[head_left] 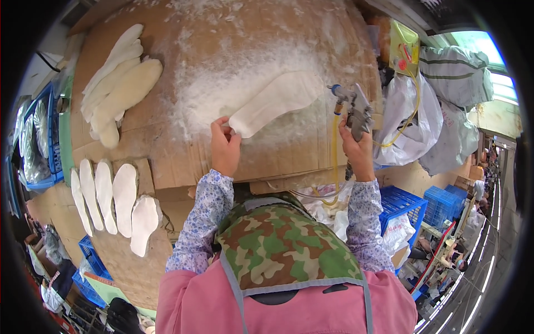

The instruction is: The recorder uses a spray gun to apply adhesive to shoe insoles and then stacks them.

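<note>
A white insole (pixel 276 101) is shown lying flat just above the centre of the frame, on a cardboard-covered table (pixel 183 161) whose middle is coated with white residue (pixel 222 83). The insole's lower end is pinched by the left hand (pixel 225 146), whose fingers are closed on its edge; the rest of the piece extends up and to the right, away from that hand. The left forearm, in a flowered sleeve (pixel 200 222), is seen rising from the lower centre of the frame with the wrist straight.

To the right of the insole, just beside its upper end, a grey spray gun (pixel 354 108) is held upright in the right hand (pixel 359 153), which is wrapped firmly around the grip. The nozzle is turned left toward the insole but is not touching it. A yellow hose (pixel 335 150) is seen hanging from the gun down past the right wrist.

At the upper left of the frame, a stack of insoles (pixel 119 83) is laid well apart from both hands. At the lower left, a row of insoles (pixel 114 200) is spread side by side. Blue crates (pixel 409 203) are visible at the lower right.
</note>
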The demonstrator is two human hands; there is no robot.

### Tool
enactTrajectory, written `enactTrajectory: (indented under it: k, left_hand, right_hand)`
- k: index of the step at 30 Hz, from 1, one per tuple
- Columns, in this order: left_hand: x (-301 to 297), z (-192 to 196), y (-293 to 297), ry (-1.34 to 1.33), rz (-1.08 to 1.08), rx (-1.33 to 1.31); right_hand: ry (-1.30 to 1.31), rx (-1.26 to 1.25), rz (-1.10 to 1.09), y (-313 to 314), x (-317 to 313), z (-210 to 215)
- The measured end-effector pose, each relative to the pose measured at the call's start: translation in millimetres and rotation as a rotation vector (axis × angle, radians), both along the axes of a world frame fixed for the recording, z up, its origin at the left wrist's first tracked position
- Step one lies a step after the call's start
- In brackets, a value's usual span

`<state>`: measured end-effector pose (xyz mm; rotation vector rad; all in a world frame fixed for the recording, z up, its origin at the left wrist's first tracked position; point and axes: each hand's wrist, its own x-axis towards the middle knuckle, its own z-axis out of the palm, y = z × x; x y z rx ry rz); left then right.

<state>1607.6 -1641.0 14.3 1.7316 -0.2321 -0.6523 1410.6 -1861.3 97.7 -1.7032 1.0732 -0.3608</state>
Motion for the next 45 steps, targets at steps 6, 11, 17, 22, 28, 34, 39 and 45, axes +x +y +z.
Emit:
enactTrajectory:
  k: [6,11,17,22,28,34,39,45]
  left_hand:
    - [2,54,-2,0.494,0.077,-0.637]
    - [-16,109,22,0.662,0.104,-0.844]
    - [0,156,136,0.323,0.251,-0.934]
    - [13,198,275,0.088,0.532,-0.807]
    - [24,229,420,-0.149,0.738,-0.689]
    - [40,214,554,-0.180,0.830,-0.578]
    - [41,200,613,-0.135,0.855,-0.593]
    - [33,145,690,-0.010,0.862,-0.562]
  right_hand:
    - [-0.298,0.146,-0.183,-4,-33,-7]
    - [-0.388,0.119,0.010,5,-40,3]
    - [-0.327,0.139,0.152,30,-32,19]
    - [-0.264,0.172,0.211,53,-14,21]
    - [-0.228,0.175,0.284,111,13,44]
    - [-0.170,0.137,0.314,191,51,36]
    - [-0.167,0.076,0.450,235,70,52]
    - [-0.129,0.053,0.379,262,78,56]
